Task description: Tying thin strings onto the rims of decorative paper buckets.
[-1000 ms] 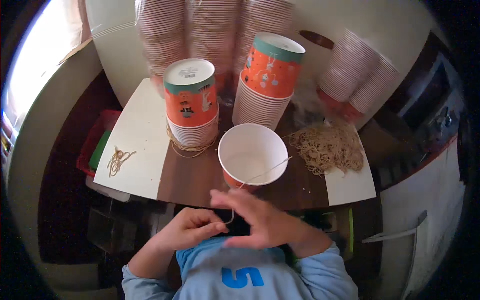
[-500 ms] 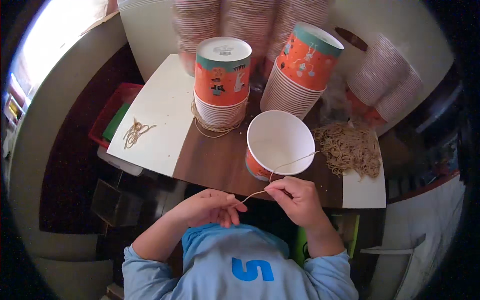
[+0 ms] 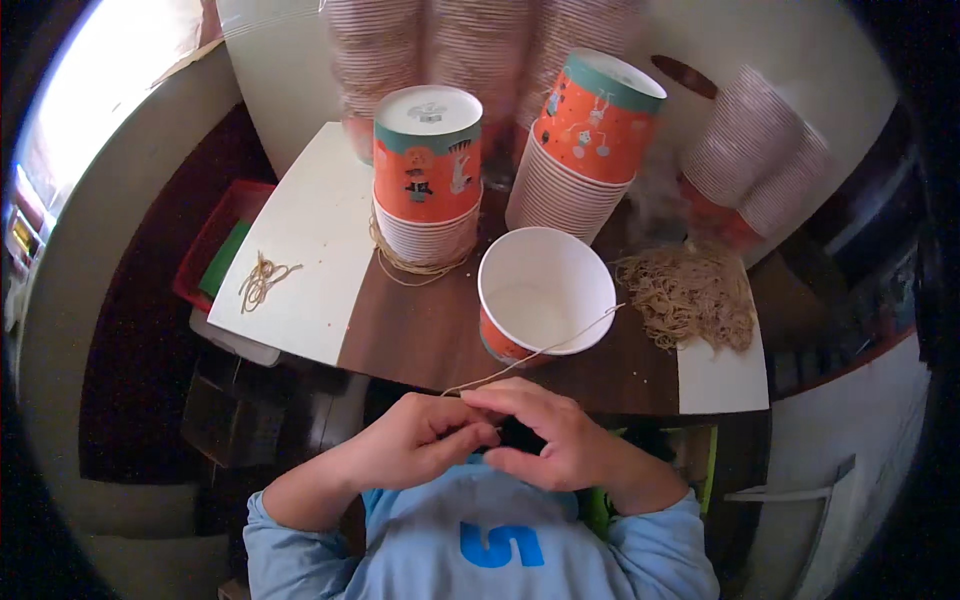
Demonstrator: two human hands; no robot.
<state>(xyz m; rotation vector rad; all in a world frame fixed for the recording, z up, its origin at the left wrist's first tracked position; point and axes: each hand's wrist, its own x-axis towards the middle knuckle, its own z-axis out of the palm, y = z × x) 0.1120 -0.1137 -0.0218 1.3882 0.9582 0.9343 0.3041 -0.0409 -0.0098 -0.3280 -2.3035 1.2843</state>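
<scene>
In front of my chest my two hands meet just below the table edge. My left hand is closed, with a thin tan string running out over its top. That string crosses the near rim of a white-lined paper bucket and ends past its right side. My right hand has its thumb and index finger spread apart, the index reaching to my left fingers. Its other fingers are partly hidden. The bucket stands upright, orange outside, mouth up.
Two upside-down stacks of orange-and-green paper buckets, the left one ringed with tan string and the right one leaning, stand behind. A heap of tan strings lies at right, a small bunch at left. Wrapped bucket stacks rise at the back.
My right hand has moved left and down to my left hand, and its thumb and index have parted. The string now runs from my left hand across the bucket's near rim.
</scene>
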